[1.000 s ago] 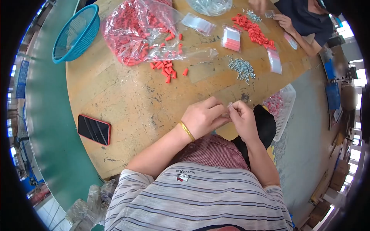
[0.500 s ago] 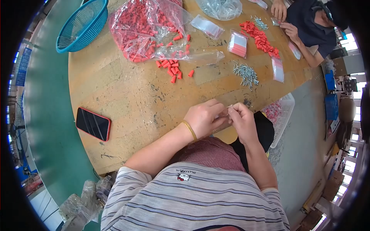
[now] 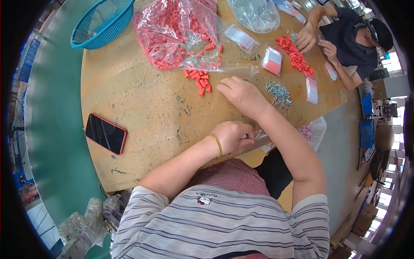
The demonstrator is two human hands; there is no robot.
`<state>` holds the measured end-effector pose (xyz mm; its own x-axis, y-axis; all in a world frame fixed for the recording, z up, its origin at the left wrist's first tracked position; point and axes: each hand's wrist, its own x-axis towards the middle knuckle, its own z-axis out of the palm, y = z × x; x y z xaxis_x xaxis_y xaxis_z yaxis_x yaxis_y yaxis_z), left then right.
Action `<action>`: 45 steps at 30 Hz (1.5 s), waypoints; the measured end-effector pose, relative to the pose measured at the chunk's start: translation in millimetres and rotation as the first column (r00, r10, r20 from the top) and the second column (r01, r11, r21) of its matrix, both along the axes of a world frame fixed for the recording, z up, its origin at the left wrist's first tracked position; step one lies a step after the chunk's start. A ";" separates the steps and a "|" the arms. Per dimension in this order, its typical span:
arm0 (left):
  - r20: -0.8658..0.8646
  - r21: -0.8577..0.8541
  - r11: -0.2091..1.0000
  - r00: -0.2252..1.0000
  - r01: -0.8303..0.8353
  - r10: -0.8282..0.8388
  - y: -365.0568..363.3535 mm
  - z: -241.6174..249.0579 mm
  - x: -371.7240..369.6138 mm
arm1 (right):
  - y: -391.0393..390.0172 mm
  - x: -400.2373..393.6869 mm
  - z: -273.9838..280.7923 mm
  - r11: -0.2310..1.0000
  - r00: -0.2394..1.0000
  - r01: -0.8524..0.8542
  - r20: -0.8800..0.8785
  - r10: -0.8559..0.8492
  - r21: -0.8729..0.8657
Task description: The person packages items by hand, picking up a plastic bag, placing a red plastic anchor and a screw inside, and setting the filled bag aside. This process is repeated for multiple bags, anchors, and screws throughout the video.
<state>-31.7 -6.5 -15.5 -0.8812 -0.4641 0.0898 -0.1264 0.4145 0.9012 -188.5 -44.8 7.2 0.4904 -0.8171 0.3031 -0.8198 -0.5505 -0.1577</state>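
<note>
My left hand [image 3: 233, 136], with a gold bracelet at its wrist, is closed on a small clear plastic bag [image 3: 261, 137] at the table's near edge. Farther forward, my right hand [image 3: 243, 97] rests low over the table, fingers bent and close together; whatever lies under the fingertips is hidden. Just left of those fingertips is a small pile of red caps [image 3: 201, 80], beside a large clear bag of red caps [image 3: 166, 32]. To the right of my right hand lies a heap of screws [image 3: 278, 93].
A phone [image 3: 106, 134] lies at left, a blue basket [image 3: 102, 23] at the far left corner. Packets of small bags [image 3: 272, 60], more red caps [image 3: 296, 56] and a clear bag [image 3: 254, 15] lie ahead. A co-worker [image 3: 351, 39] sits at right; a white crate [image 3: 318, 131] stands below the edge.
My right hand has left my left hand and reached forward to the spot of a lone red cap. The clear bag now shows beside my left hand. The co-worker's hand moved to the red caps.
</note>
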 end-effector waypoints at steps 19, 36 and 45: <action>-0.051 -0.096 0.965 0.970 -0.243 0.239 -14.8 6.3 4.0 | 23.9 -3.9 39.3 0.943 0.894 0.250 0.321 -0.312 0.220; -0.228 -0.459 0.828 0.944 -0.322 0.240 -3.7 24.0 -0.3 | 129.8 -13.1 49.2 0.878 0.809 0.409 0.346 -0.475 0.248; -0.261 -0.455 0.826 0.937 -0.333 0.234 -3.3 17.1 -1.3 | 134.7 -5.2 46.9 0.865 0.850 0.426 0.210 -0.483 0.266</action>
